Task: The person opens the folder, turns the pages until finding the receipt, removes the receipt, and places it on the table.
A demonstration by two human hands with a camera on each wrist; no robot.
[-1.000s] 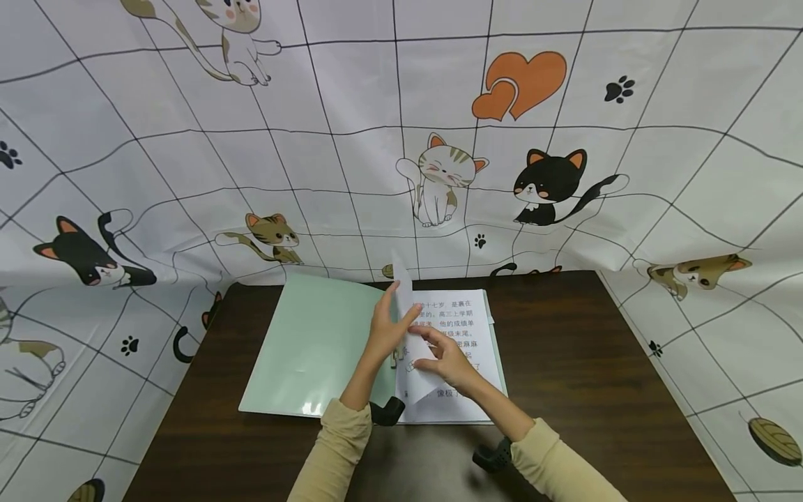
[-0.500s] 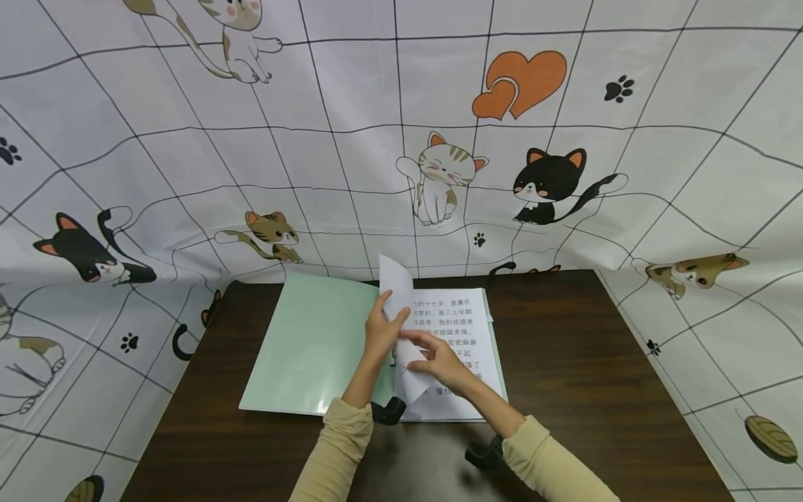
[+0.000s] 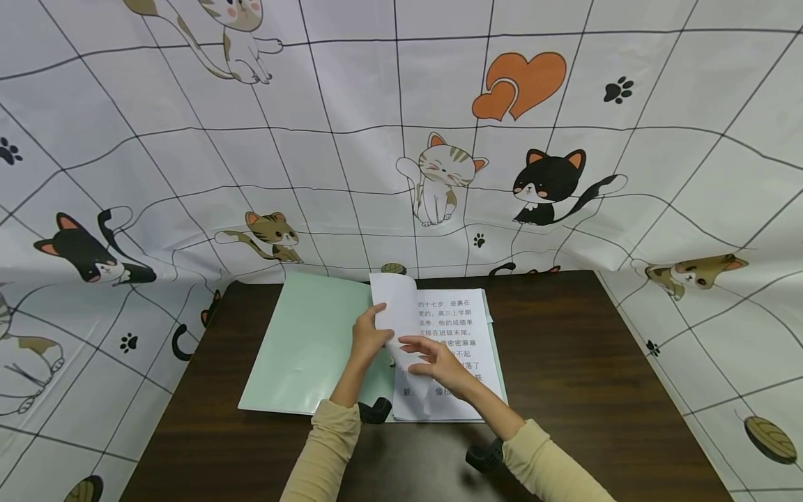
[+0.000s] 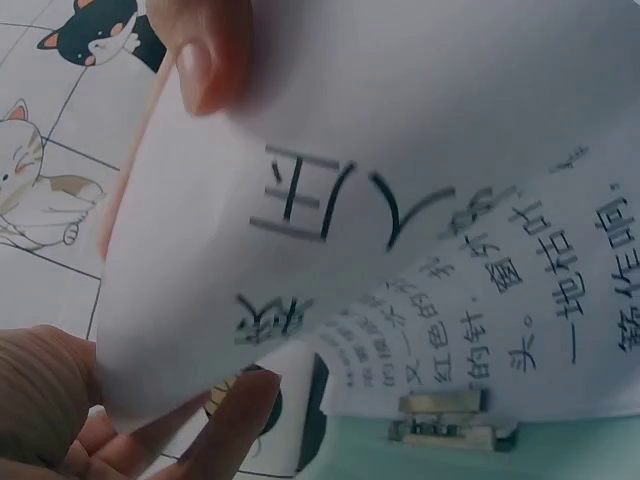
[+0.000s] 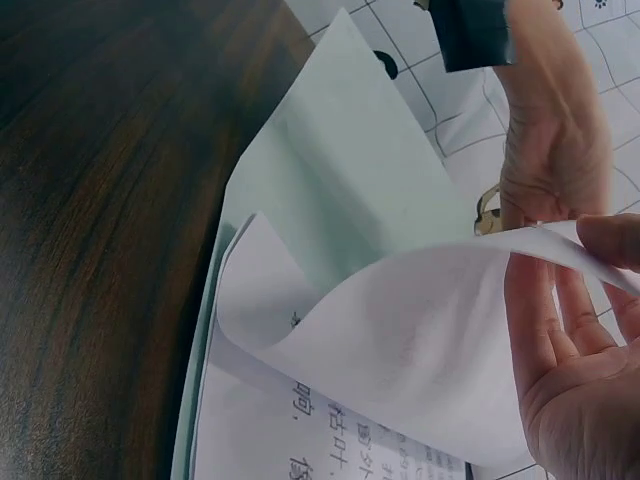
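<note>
A white sheet of paper (image 3: 400, 307) stands half lifted and curled over a printed page stack (image 3: 461, 341) in an open light-green clip folder (image 3: 314, 341). My left hand (image 3: 369, 340) is at the sheet's left side. Its index finger and thumb are spread apart and touch the paper. Reaching in from the right, my right hand (image 3: 439, 362) pinches the sheet between thumb and fingers, seen closest in the right wrist view, where the hand (image 5: 590, 390) is at the lower right. A metal clip (image 4: 445, 420) shows at the folder's spine in the left wrist view.
The folder lies on a dark wooden table (image 3: 564, 362). Behind it and at both sides hangs a white cloth (image 3: 351, 97) with grid lines and cartoon cats. A black wrist camera (image 3: 374, 411) sits at my left wrist.
The lifted sheet has tipped leftward and now shows a broader white face. My left hand has moved left along with it. My right hand has shifted slightly left over the second.
</note>
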